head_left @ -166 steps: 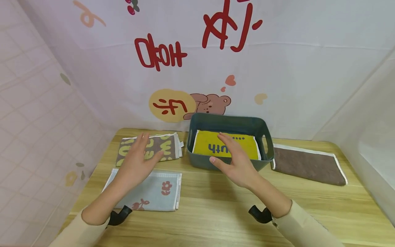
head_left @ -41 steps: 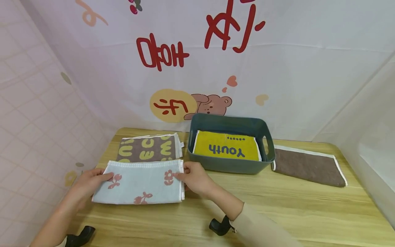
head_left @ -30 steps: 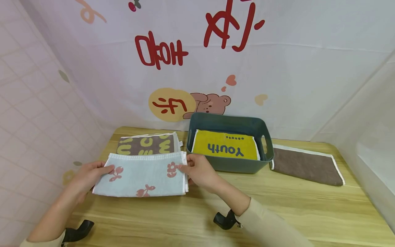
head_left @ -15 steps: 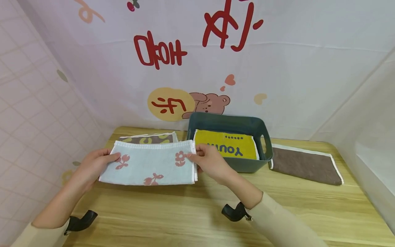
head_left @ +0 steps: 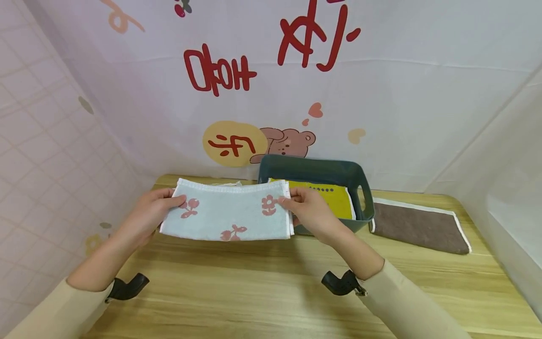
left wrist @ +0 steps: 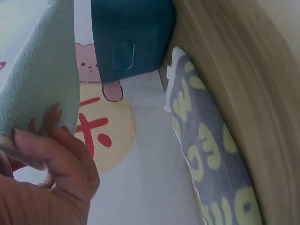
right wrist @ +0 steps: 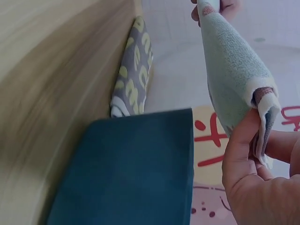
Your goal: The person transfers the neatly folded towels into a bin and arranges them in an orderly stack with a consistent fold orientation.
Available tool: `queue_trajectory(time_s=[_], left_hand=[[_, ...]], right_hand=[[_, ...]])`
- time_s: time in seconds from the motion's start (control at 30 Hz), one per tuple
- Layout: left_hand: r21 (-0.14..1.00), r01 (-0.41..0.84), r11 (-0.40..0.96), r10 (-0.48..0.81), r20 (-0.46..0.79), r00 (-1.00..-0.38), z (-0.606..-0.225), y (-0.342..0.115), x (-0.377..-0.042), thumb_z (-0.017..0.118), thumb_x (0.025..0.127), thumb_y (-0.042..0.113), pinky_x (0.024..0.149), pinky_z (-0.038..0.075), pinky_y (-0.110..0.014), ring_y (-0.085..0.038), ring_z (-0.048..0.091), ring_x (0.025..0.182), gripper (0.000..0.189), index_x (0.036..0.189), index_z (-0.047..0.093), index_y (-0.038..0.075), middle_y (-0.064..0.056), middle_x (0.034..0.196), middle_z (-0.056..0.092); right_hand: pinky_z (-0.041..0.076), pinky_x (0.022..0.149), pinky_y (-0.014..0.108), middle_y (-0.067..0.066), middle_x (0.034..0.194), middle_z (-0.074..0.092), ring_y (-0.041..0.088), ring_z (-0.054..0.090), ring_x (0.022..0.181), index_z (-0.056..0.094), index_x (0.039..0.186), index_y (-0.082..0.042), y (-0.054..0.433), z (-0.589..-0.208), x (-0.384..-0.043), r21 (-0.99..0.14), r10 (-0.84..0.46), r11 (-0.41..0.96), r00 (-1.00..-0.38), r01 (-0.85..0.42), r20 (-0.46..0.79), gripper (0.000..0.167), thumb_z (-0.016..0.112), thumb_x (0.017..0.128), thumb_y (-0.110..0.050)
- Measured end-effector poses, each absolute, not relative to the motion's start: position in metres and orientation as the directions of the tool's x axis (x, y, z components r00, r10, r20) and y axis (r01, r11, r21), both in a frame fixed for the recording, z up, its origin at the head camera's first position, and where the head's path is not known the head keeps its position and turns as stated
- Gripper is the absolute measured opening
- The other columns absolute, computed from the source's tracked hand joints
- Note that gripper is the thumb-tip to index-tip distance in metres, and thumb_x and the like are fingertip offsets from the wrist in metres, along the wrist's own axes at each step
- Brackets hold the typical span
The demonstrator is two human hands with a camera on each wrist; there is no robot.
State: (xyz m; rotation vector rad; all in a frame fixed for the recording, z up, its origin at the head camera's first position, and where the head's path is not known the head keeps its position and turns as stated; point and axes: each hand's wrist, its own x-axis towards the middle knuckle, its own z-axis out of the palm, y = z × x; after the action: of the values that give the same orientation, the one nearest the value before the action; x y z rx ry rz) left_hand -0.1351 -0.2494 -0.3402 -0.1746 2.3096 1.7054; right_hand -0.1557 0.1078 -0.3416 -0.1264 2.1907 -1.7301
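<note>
A folded pale blue towel (head_left: pixel 228 212) with pink flowers and cherries hangs level above the table, stretched between both hands. My left hand (head_left: pixel 154 212) pinches its left end, thumb on the front face. At the right end, my right hand (head_left: pixel 311 212) grips the layered edge between thumb and fingers, as the right wrist view shows. Behind the towel's right part stands a dark teal bin (head_left: pixel 330 226) holding a folded yellow towel (head_left: pixel 338 200), its lettering mostly covered. A grey-brown towel with yellow letters (left wrist: pixel 211 150) lies on the table, nearly hidden in the head view.
To the right of the bin lies a folded brown towel (head_left: pixel 419 226) with white edging. The wooden table (head_left: pixel 254 292) ends at a printed white cloth backdrop (head_left: pixel 402 94), with cloth walls on both sides.
The hands reached down, took hold of the pale blue towel and lifted it off the table. Over the last second it has moved up and right, now overlapping the bin's left part in view.
</note>
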Motion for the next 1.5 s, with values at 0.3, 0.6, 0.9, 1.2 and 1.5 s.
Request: queue_trajectory(time_s=[0.3,0.6,0.9,1.2,1.5], left_hand=[[0.946,-0.251,0.205,0.090,-0.273,-0.958,-0.333,-0.230,-0.147,0.059,0.108,0.025,0.070,0.061,-0.032,-0.012,0.073,0.082,0.040,0.130,0.057,-0.008,0.005,0.093,0.075],[0.954,-0.227,0.196,0.107,-0.251,-0.962,-0.330,-0.200,-0.165,0.060,0.107,0.024,0.073,0.061,-0.031,-0.011,0.073,0.084,0.041,0.131,0.055,-0.009,0.002,0.097,0.074],[0.951,-0.206,0.231,0.099,-0.234,-0.967,-0.333,-0.171,-0.182,0.058,0.109,0.026,0.072,0.061,-0.030,-0.013,0.074,0.084,0.042,0.132,0.057,-0.008,-0.008,0.106,0.072],[0.962,-0.188,0.199,0.095,-0.209,-0.973,-0.341,-0.146,-0.196,0.059,0.109,0.022,0.062,0.058,-0.026,-0.013,0.074,0.079,0.036,0.133,0.059,-0.006,-0.012,0.107,0.073],[0.966,-0.171,0.195,0.101,-0.193,-0.976,-0.345,-0.125,-0.209,0.060,0.108,0.024,0.062,0.058,-0.028,-0.015,0.073,0.078,0.034,0.129,0.065,-0.002,-0.013,0.107,0.074]], right_hand=[[0.061,0.071,0.035,0.014,0.104,0.071,0.025,0.070,0.089,0.066,0.124,0.000,0.129,-0.336,-0.163,-0.952,-0.215,0.283,-0.960,0.114,-0.179,0.028,0.067,0.105,-0.021],[0.060,0.071,0.034,0.013,0.105,0.070,0.022,0.068,0.087,0.063,0.127,0.000,0.158,-0.329,-0.169,-0.940,-0.151,0.314,-0.971,0.132,-0.187,0.031,0.063,0.107,-0.024],[0.059,0.076,0.030,0.012,0.116,0.066,0.022,0.067,0.091,0.061,0.134,0.000,0.184,-0.330,-0.179,-0.940,-0.083,0.316,-0.983,0.131,-0.165,0.038,0.060,0.108,-0.028],[0.057,0.075,0.026,0.013,0.120,0.062,0.018,0.065,0.091,0.055,0.142,0.004,0.205,-0.331,-0.191,-0.936,-0.048,0.326,-0.986,0.135,-0.159,0.048,0.059,0.109,-0.031],[0.058,0.077,0.024,0.013,0.119,0.061,0.015,0.065,0.090,0.055,0.139,0.004,0.221,-0.329,-0.198,-0.926,0.010,0.344,-0.987,0.156,-0.162,0.048,0.058,0.109,-0.033]])
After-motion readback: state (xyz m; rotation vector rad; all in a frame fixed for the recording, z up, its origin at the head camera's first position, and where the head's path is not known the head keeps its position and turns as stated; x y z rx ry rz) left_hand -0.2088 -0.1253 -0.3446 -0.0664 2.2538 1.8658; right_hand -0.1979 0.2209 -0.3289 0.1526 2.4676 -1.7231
